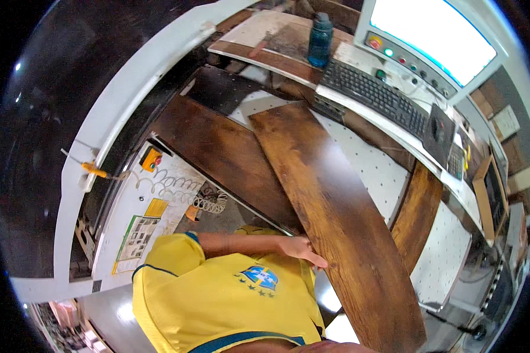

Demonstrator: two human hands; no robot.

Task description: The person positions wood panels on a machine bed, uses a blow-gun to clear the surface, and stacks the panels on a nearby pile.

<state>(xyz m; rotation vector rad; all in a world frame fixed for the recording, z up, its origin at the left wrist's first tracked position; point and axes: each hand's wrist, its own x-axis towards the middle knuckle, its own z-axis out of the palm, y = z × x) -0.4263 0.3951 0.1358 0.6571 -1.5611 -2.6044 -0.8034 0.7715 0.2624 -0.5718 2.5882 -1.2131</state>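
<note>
A long brown wood-grain board [341, 217] lies slantwise in front of me. My left hand [303, 250] is closed on its left edge, the thumb by the upper face and the other fingers partly hidden at the edge. Under this board, to the left, lies a darker brown board [224, 156]. Another wood-grain board [417, 217] shows beneath it on the right. A bit of skin, perhaps my right arm, shows at the lower edge; my right hand is not in view.
A white dotted worktop [374, 170] supports the boards. Beyond it stand a blue bottle [320, 41], a black keyboard [374, 97] and a lit monitor [436, 38]. A coiled hose [176, 187] and an orange switch box [151, 159] are at left.
</note>
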